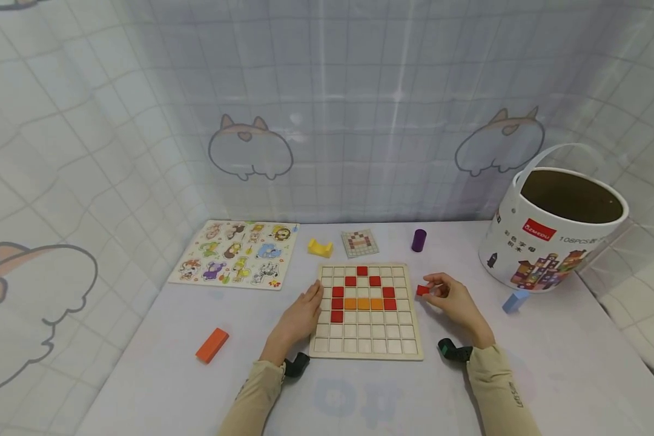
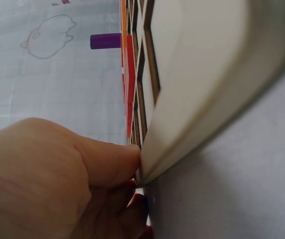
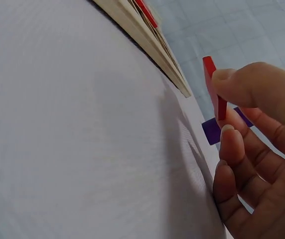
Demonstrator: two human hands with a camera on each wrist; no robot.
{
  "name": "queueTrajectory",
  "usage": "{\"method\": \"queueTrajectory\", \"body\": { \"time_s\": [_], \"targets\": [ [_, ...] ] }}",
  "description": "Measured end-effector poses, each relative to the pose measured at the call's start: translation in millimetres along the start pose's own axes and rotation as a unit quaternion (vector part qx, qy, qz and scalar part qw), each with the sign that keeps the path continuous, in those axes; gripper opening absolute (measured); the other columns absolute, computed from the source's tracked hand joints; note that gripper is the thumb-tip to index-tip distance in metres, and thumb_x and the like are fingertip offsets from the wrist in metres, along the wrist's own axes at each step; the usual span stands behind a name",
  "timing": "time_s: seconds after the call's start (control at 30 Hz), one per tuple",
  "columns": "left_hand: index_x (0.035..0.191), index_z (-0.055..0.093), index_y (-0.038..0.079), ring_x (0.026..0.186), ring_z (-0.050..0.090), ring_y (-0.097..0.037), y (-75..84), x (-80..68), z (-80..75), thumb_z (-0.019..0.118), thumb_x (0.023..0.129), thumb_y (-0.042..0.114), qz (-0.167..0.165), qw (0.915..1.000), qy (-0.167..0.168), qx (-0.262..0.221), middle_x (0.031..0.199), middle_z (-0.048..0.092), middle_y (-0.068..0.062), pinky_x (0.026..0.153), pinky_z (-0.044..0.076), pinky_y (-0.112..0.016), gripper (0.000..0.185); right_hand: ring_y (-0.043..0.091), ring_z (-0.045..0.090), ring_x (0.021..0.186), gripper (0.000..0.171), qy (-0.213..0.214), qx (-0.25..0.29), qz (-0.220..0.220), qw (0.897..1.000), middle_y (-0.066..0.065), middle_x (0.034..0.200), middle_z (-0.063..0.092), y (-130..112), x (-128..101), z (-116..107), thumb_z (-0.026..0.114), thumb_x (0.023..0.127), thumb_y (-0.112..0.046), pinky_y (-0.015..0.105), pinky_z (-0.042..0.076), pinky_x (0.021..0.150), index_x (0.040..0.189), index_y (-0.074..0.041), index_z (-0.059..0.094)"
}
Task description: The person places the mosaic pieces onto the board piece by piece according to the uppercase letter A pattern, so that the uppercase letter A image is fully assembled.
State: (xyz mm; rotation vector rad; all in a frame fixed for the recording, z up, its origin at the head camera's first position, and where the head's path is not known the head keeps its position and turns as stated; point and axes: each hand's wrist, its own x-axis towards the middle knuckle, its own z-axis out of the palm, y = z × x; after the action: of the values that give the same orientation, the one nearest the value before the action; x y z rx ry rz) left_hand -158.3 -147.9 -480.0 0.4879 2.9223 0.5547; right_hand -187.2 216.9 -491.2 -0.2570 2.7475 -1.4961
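**A:** ok so from where I'm standing, the right hand [image 1: 453, 297] is pinching a small red square tile [image 1: 422, 290] between thumb and fingertips, held just off the right edge of the wooden grid board [image 1: 366, 345]. The right wrist view shows the tile [image 3: 214, 87] edge-on, thumb on one face and a fingertip on the other, and it's apart from the board.

**B:** And the left hand?

**A:** The left hand [image 1: 301, 315] is resting against the board's left edge. In the left wrist view the thumb [image 2: 107, 159] presses right on the board's rim [image 2: 192, 114], with the fingers under it loosely curled. It isn't clamping anything as far as I can see, just bracing. The two hands are well apart, one on each side of the board.

**B:** What's on the board already?

**A:** There's a peak of red tiles [image 1: 362, 270] near the top, with a row of orange tiles [image 1: 363, 303] across the middle. The rest of the squares are bare wood.

**B:** Other stuff around?

**A:** A little pattern card [image 1: 359, 242] sits behind the board, with a yellow block [image 1: 320, 247] to its left and a purple cylinder [image 1: 418, 240] to its right. An animal peg puzzle [image 1: 235, 254] is far left and an orange block [image 1: 212, 344] front left. There's a big white bucket [image 1: 550, 242] on the right, with a light blue block [image 1: 515, 300] just in front of it.
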Motion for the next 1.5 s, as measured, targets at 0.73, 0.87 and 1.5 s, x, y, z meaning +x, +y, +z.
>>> {"method": "queueTrajectory", "body": {
  "time_s": [0.73,0.87,1.5],
  "targets": [
    [0.148,0.031,-0.005,0.146,0.029,-0.033,-2.4,-2.7,1.5,0.044,0.102,0.015,0.013,0.9999,0.006,0.004,0.158,0.026,-0.019,0.120,0.028,-0.049,0.052,0.009,0.052,0.074,0.037,-0.092,0.065,-0.051,0.992,0.021,0.100,0.061,-41,-12,32,0.072,0.082,0.001,0.017,0.046,0.063,0.117,0.005,0.060],
    [0.148,0.032,-0.005,0.146,0.029,-0.033,-2.6,-2.7,1.2,0.044,0.102,0.015,0.012,0.9999,0.007,0.007,0.158,0.027,-0.019,0.120,0.028,-0.049,0.052,0.009,0.052,0.074,0.037,-0.102,0.066,-0.050,0.991,0.024,0.101,0.060,-44,-12,33,0.069,0.083,0.003,0.018,0.045,0.062,0.118,0.007,0.059],
    [0.148,0.032,-0.005,0.147,0.028,-0.032,-1.6,0.7,1.8,0.044,0.102,0.015,0.009,0.9999,0.004,0.009,0.159,0.026,-0.019,0.121,0.027,-0.049,0.052,0.014,0.053,0.079,0.027,-0.103,0.071,-0.045,0.991,0.013,0.102,0.063,-43,-7,37,0.071,0.085,-0.006,0.020,0.048,0.067,0.110,-0.004,0.063]
  ]
}}
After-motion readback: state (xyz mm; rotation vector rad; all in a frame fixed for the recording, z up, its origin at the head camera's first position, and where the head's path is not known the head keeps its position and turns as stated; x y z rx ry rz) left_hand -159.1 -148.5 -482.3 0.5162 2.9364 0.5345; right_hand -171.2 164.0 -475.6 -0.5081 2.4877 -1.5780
